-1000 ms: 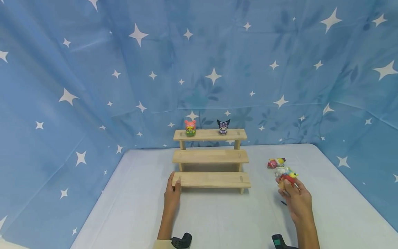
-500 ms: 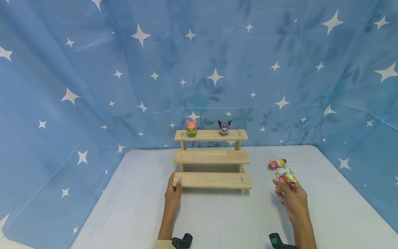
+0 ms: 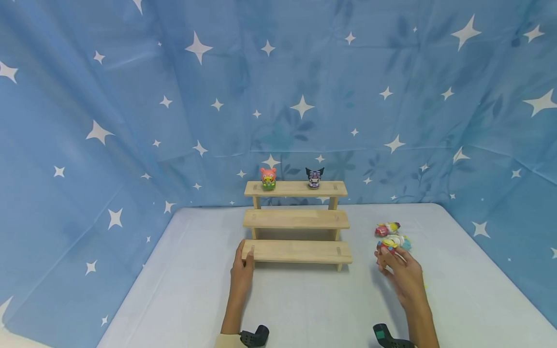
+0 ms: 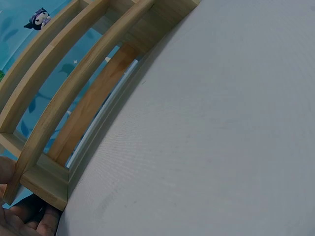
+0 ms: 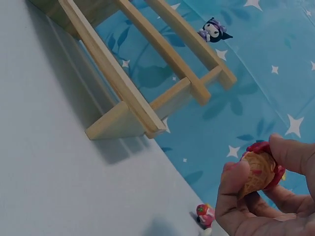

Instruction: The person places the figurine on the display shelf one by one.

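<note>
My left hand (image 3: 241, 270) grips the left end of a three-step wooden display stand (image 3: 296, 251), thumb on the lowest step and fingers around its edge. In the left wrist view the fingers curl beside the stand's leg (image 4: 47, 187). Right of the stand, my right hand (image 3: 404, 275) pinches a small red figurine (image 3: 385, 246) with yellow and blue parts, held above the table. The right wrist view shows the figurine's tan waffle-patterned part (image 5: 258, 172) between thumb and fingers. Just behind this hand lies a white figurine (image 3: 399, 240), partly hidden.
On the top step stand a pink-and-green figurine (image 3: 268, 179) and a black-eared purple figurine (image 3: 314, 178). A red-and-yellow figurine (image 3: 387, 229) lies on the white tabletop (image 3: 191, 280) at right. Behind hangs a blue star-patterned cloth (image 3: 217, 121).
My right hand has moved left with the red figurine, which has turned so its yellow and blue parts show. The left hand stays on the stand.
</note>
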